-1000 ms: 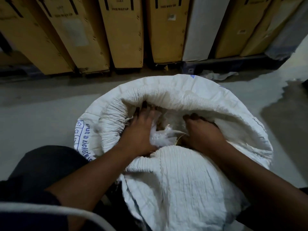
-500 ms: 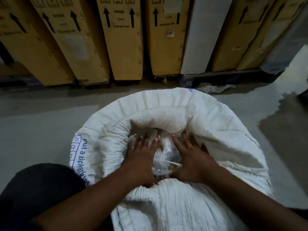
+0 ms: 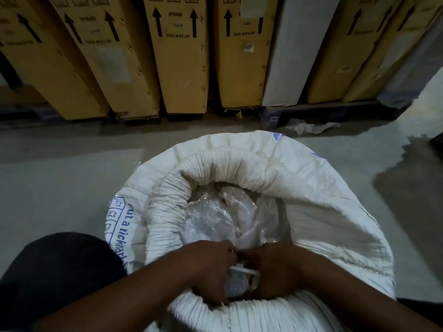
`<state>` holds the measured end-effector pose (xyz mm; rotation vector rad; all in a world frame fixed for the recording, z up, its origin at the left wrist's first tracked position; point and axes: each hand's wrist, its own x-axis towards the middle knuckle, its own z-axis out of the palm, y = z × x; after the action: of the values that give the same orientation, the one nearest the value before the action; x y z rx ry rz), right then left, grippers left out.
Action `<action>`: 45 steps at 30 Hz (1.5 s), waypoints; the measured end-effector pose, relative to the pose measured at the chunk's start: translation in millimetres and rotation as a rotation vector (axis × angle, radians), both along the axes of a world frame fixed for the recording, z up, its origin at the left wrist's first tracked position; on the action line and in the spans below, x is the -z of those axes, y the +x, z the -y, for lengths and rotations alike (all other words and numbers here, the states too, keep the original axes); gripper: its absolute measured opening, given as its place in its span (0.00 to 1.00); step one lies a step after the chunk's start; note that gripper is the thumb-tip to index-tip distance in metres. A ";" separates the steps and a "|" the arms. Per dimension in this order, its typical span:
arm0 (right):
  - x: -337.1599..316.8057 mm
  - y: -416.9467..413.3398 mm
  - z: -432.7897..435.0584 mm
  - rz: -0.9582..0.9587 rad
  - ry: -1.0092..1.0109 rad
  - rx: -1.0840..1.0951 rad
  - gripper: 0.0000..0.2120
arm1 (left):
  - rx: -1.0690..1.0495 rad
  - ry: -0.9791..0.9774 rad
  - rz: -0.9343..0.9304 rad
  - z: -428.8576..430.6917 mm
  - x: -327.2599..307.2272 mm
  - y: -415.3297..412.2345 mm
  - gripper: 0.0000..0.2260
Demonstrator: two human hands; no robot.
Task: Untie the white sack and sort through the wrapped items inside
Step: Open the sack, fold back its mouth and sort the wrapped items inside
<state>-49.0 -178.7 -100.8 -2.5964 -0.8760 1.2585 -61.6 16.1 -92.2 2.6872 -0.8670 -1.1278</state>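
Nearest the camera, both forearms reach into the mouth of the white sack [image 3: 323,195], which stands open on the grey floor [image 3: 60,178] with its rim rolled down in gathered folds. The left hand [image 3: 208,271] and right hand [image 3: 278,271] sit close together at the near edge of the opening, fingers curled inward; between them is a small clear-wrapped piece [image 3: 236,283] with a white strip across it, apparently pinched from both sides, though motion blur prevents confirming the exact grip. Just beyond the hands, inside the sack, lie several wrapped items [image 3: 215,216] in clear plastic, packed against each other. Blue printed lettering runs down the sack's left outer face. Farther back, tall cardboard cartons [image 3: 179,63] marked with up-arrows stand in a row.
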 end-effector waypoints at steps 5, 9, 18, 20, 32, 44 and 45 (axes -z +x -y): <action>-28.0 36.9 17.3 0.188 0.271 0.298 0.24 | -0.418 -0.480 0.107 -15.8 -19.2 40.9 0.12; -20.7 54.8 26.3 0.654 0.410 0.618 0.26 | -0.772 -0.539 0.507 -19.2 8.0 63.4 0.13; 16.2 48.1 -5.2 0.254 0.156 0.325 0.45 | -0.446 -0.147 0.166 -14.6 41.0 47.6 0.54; 21.5 46.3 -3.4 0.241 0.096 0.211 0.38 | -0.306 -0.059 0.128 -17.0 35.6 43.6 0.53; 23.6 25.4 -8.6 0.126 0.059 0.048 0.19 | -0.076 0.071 0.079 -0.6 14.2 25.4 0.42; -2.6 53.8 19.9 0.282 0.331 0.414 0.20 | -0.384 -0.215 0.320 -19.8 0.6 65.4 0.05; -0.5 53.5 16.4 0.314 0.330 0.426 0.18 | -0.390 -0.202 0.347 -17.7 1.0 64.5 0.05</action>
<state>4.5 -195.1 -100.3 -2.5496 -0.4731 0.5564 2.9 33.8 -93.1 2.7488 -0.4267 -0.4768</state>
